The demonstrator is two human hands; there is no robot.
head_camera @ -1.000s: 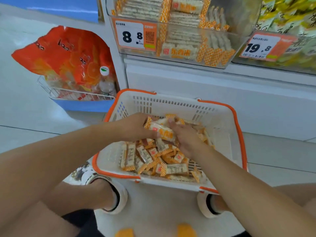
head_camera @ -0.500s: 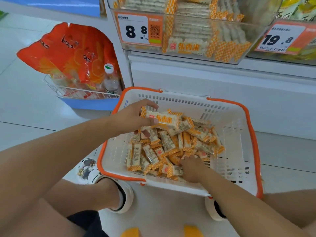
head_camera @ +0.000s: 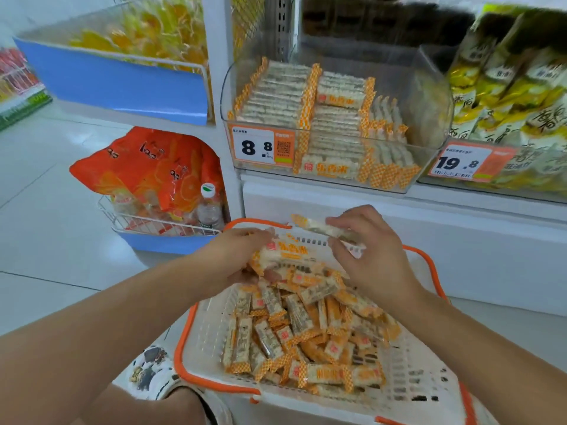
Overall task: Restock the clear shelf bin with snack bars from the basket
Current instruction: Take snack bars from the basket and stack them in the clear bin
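Note:
A white basket with an orange rim (head_camera: 184, 360) sits on the floor between my feet, holding several orange-and-white snack bars (head_camera: 303, 329). My left hand (head_camera: 236, 256) grips a small stack of bars (head_camera: 285, 256) above the basket's far end. Just to its right, my right hand (head_camera: 368, 256) pinches a single bar (head_camera: 322, 228) at the far rim. Above them the clear shelf bin (head_camera: 429, 96) holds neat rows of the same bars on its left and middle, with bare room at its right.
An orange price tag reading 8.8 (head_camera: 260, 147) is on the bin's front. Yellow snack bags (head_camera: 506, 96) fill the bin to the right. Orange bags (head_camera: 147, 170) and a water bottle (head_camera: 208, 207) sit in a wire rack at the left. The white shelf base (head_camera: 460, 240) stands behind the basket.
My right hand has risen from the near part of the basket with one bar to the far rim. My left hand kept its stack and lifted. The view tilted up toward the shelf.

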